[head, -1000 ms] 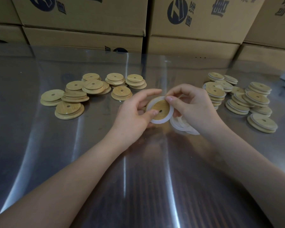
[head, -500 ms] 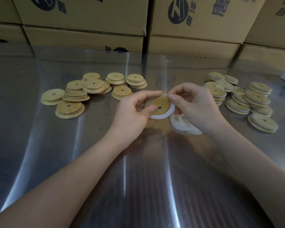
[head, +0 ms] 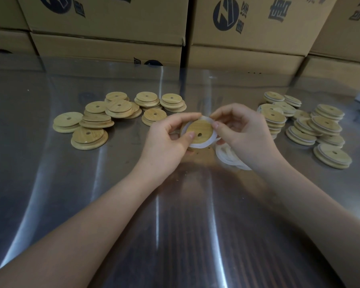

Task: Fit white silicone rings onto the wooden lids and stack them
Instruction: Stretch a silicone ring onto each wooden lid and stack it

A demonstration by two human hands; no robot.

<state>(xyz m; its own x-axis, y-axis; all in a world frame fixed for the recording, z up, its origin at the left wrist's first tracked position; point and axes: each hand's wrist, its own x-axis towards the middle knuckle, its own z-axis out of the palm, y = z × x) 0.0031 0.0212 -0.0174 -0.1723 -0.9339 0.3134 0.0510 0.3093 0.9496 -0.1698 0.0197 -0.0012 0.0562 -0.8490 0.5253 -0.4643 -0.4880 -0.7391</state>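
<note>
The left hand [head: 166, 140] grips a round wooden lid [head: 200, 129] while the right hand [head: 243, 134] pinches its white silicone ring [head: 202, 144]. Behind it, brown cardboard boxes [head: 247, 57] bear dark logos [head: 224, 15].

1. A packing or assembly workshop: stacked cardboard cartons [head: 104, 21] printed with logos line the back.
2. A shiny metal table [head: 50, 183] serves as the workbench.
3. Many identical wooden lids [head: 121, 109] lie in batches, with ringed lids [head: 320, 123] stacked apart.
</note>
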